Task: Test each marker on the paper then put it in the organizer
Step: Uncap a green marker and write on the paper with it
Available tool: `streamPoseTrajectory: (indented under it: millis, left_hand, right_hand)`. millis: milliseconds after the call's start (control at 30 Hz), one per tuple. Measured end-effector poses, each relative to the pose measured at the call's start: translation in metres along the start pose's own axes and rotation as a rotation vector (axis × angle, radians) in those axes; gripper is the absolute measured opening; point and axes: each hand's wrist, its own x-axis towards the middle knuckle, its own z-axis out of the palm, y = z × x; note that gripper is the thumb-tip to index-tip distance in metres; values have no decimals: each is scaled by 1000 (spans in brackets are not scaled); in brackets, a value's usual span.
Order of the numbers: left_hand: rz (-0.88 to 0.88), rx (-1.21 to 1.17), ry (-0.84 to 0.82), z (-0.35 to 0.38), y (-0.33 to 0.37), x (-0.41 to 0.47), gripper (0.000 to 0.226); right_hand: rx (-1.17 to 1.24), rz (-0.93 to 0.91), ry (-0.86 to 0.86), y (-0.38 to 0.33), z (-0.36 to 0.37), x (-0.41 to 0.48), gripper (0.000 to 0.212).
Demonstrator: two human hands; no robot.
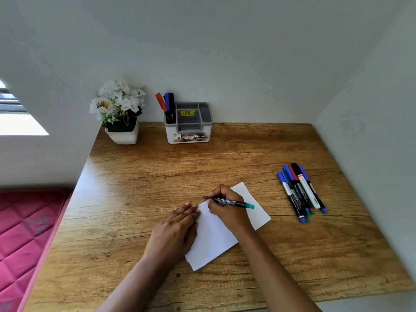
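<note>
A white sheet of paper (216,235) lies on the wooden desk (157,176). My right hand (225,208) grips a black marker with a green end (231,202), its tip pointing left over the paper's upper edge. My left hand (175,230) lies flat with straight fingers on the paper's left edge. Faint reddish marks show by the fingertips. A white and grey organizer (189,126) stands at the back of the desk with a red, a blue and a black marker (166,104) upright in its left slot. Several more markers (301,192) lie in a bunch at the right.
A white pot of white flowers (119,111) stands at the back left of the desk. White walls close the desk at the back and right. A pink quilted mattress (27,239) lies below the desk's left edge.
</note>
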Motion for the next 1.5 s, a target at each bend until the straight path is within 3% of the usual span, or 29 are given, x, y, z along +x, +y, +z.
streamPoseTrajectory:
  millis: [300, 1500]
  left_hand:
    - [-28, 21, -77, -1, 3, -5, 63]
    - [-36, 58, -138, 2, 4, -4, 58]
  right_hand:
    - [-20, 9, -64, 0, 0, -2, 9]
    - [-78, 13, -38, 9, 4, 3, 10]
